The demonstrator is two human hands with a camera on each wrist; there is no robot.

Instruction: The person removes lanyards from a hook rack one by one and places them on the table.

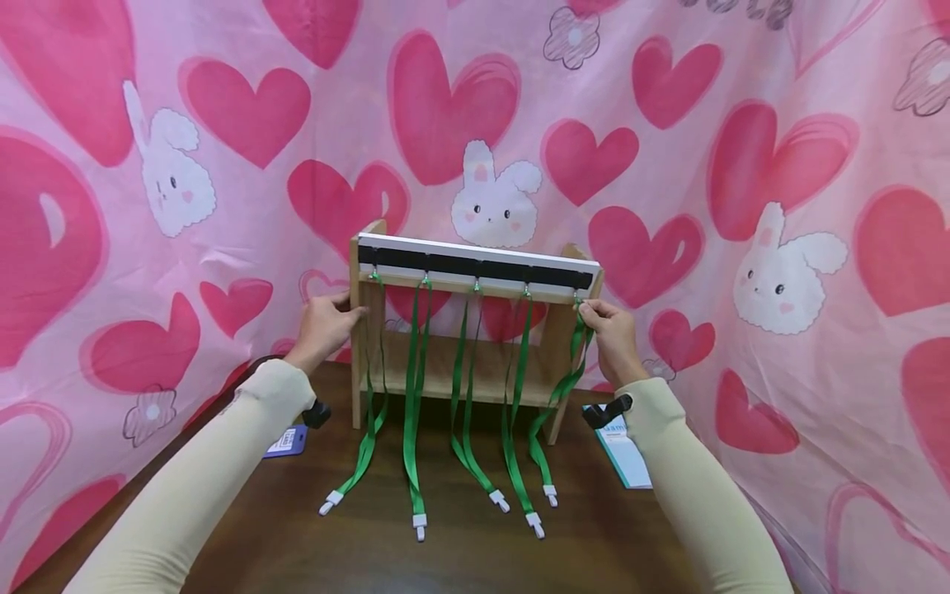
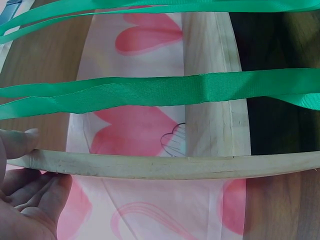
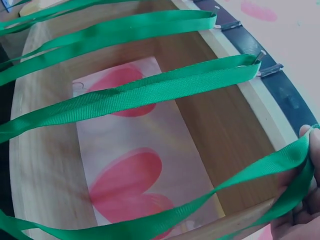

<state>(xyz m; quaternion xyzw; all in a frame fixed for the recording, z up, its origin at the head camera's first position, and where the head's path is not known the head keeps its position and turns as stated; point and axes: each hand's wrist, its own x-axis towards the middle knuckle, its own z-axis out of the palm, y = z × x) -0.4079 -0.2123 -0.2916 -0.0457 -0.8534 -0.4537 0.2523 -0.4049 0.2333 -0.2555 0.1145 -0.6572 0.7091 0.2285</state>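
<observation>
A wooden rack (image 1: 423, 371) stands on the table, with a white board and a black strip (image 1: 453, 264) along its top front. Several green lanyards (image 1: 412, 396) hang from small hooks on the strip, and their white clips (image 1: 420, 526) lie on the tabletop. My left hand (image 1: 323, 332) grips the left side panel (image 2: 150, 166), thumb on one face and fingers on the other. At the rack's right end, my right hand (image 1: 614, 337) pinches the rightmost lanyard (image 3: 260, 175) close to its hook. The fingers' contact with the right panel is partly hidden.
A blue card holder (image 1: 288, 442) lies on the brown table (image 1: 356, 553) near my left forearm. To the right, a white and teal booklet or card (image 1: 627, 454) lies partly beneath my right wrist. A pink curtain (image 1: 519, 99) with hearts and rabbits surrounds the table.
</observation>
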